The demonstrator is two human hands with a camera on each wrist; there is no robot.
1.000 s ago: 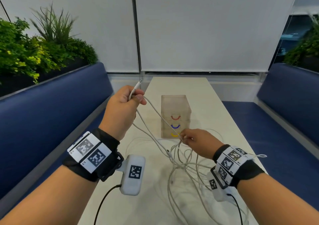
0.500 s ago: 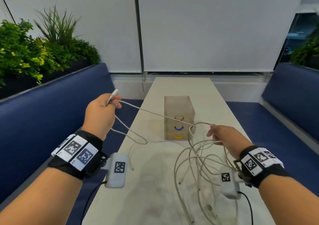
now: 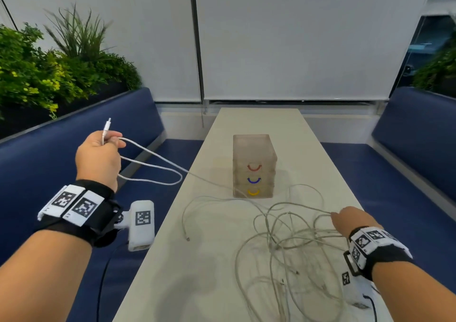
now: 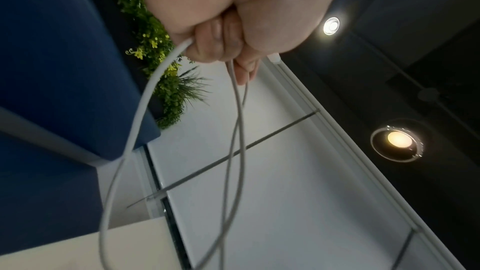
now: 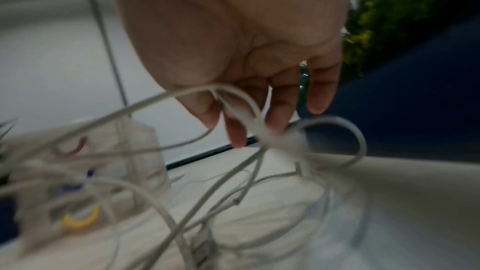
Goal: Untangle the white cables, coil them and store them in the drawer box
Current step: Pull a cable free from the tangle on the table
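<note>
The step in hand looked like pulling one cable free from the mess. The left hand (image 3: 98, 158) was lifted up off to the left, past the edge of the long pale tabletop (image 3: 197, 260) and over the blue bench seat (image 3: 61, 153). Its fingers (image 4: 221, 44) were curled tight round one thin white cable (image 3: 153, 156), with the small plug end sticking up above the fist. That cable hung in loose loops under the fist, then ran down across the tabletop to the pile.

The right hand (image 3: 350, 219) was low at the right side of the tabletop. Its fingers (image 5: 280, 110) pointed down and pinched a few strands of the tangled heap of white cables (image 3: 291, 247), which lay spread on the tabletop in front of the person.

The see-through plastic drawer box with red, blue and yellow curved handles (image 3: 254, 166) stood upright in the middle of the tabletop, just behind the heap. Its drawers looked closed, and no cable seemed to be inside yet.

So the task looked only begun. The next move probably called for the right hand to hold the pile down while the left hand drew its cable out. Then that cable needed coiling. A hard tug could pull the knots tighter or drag the heap into the box.
</note>
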